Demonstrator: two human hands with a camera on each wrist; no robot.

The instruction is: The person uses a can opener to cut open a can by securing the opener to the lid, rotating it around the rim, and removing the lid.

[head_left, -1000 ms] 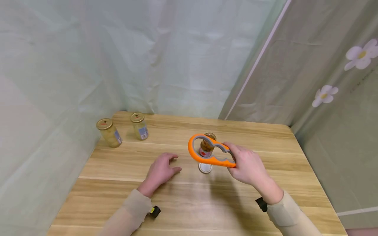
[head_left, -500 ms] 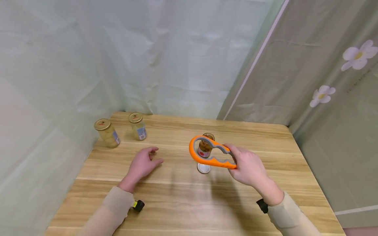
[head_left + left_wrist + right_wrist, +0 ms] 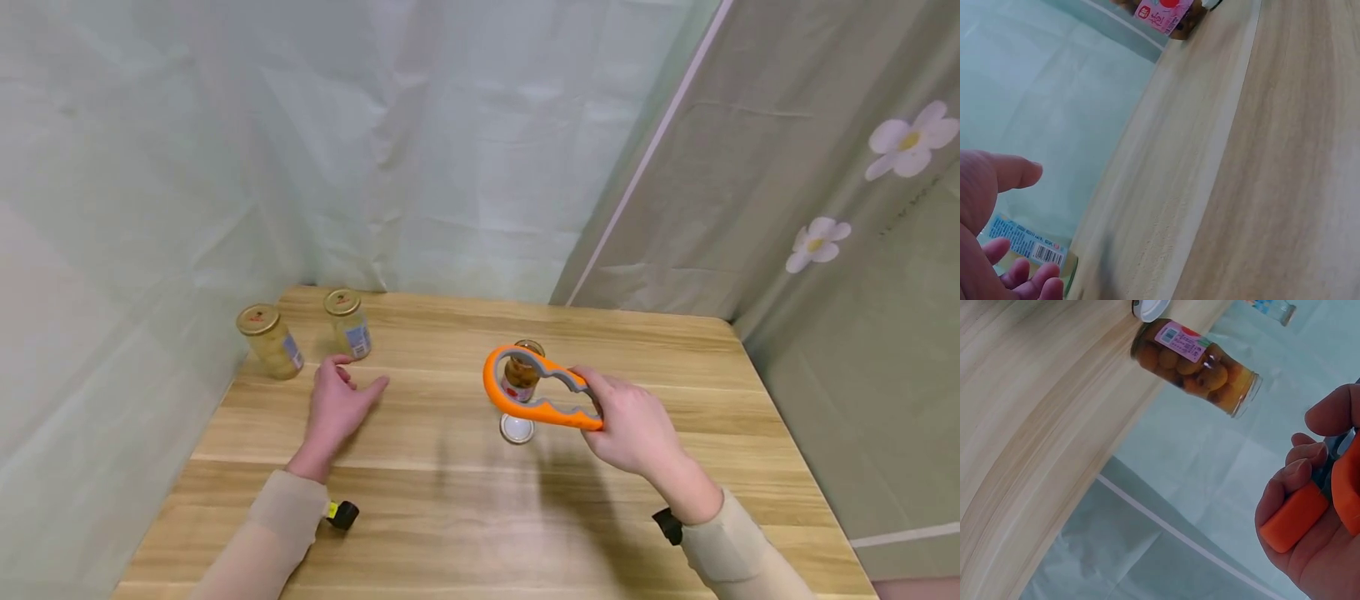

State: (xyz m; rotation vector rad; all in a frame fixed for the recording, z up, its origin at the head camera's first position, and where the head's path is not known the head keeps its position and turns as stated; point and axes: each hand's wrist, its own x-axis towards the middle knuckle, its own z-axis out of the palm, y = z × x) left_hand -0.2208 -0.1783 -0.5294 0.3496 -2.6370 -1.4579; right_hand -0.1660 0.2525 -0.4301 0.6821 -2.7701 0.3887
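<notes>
My right hand (image 3: 633, 421) grips one end of an orange jar opener (image 3: 551, 412) with a grey toothed lining, held above the table. Seen through its loop, a lidless glass jar of brown round fruit (image 3: 1194, 365) stands upright with a pink label. Just in front of that jar lies its lid (image 3: 516, 429), pale side up. My left hand (image 3: 337, 407) holds nothing; its thumb is spread away from loosely bent fingers. Close beyond those fingers stands a gold-lidded jar (image 3: 348, 325) with a blue label, and a second gold-lidded jar (image 3: 272, 343) is to its left.
Everything stands on a wood-grain table (image 3: 450, 517). Pale curtains (image 3: 465, 167) hang directly behind its back edge and along both sides, the right one with white flowers.
My left hand has moved left and away from me, from near the middle toward the gold-lidded jars. The right hand with the jar opener has stayed almost still.
</notes>
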